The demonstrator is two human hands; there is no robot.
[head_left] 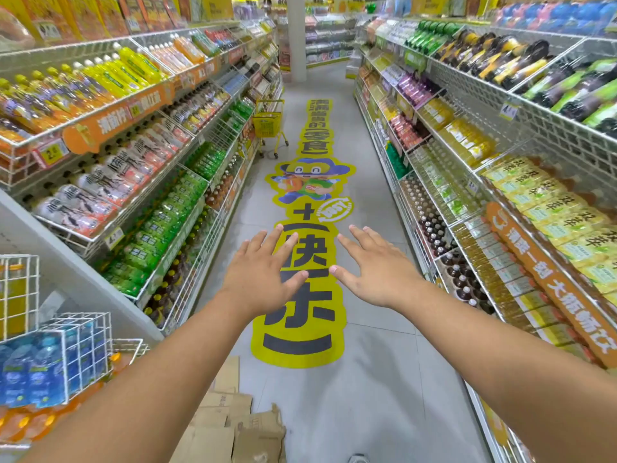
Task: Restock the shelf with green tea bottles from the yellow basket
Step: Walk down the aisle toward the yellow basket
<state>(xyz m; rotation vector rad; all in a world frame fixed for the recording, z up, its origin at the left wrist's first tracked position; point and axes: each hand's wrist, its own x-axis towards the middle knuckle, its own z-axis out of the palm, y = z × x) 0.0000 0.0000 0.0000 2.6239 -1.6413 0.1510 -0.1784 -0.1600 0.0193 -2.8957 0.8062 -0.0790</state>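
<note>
Both arms reach forward from the bottom of the frame down a shop aisle, palms down, over the grey floor. The left hand (263, 269) sits just left of centre with its fingers straight and spread, holding nothing; the right hand (374, 269) mirrors it just right of centre, fingers likewise splayed and empty. The two hands are near each other but apart, thumbs pointing inward, and between them shows the yellow floor sticker (300, 329) with dark characters and a cartoon figure higher up. The yellow basket (268, 123) stands on wheels well beyond the hands, in the upper middle of the frame, left of the sticker and close against the left shelf (140, 225). What it holds cannot be made out at this distance. Green bottles (167, 222) lie in slanted wire rows on that left shelf, in the middle left of the frame, up and to the left of the left hand and well apart from it; a second batch of green bottles sits farther along the same side, nearer the basket. Above them lie rows of white-labelled and yellow bottles. The right shelf (500, 182) carries yellow and dark drinks behind wire fronts. Flattened cardboard (233, 426) lies on the floor at the bottom centre, between the forearms, and a wire cage of blue packs (50, 365) stands at the lower left.
</note>
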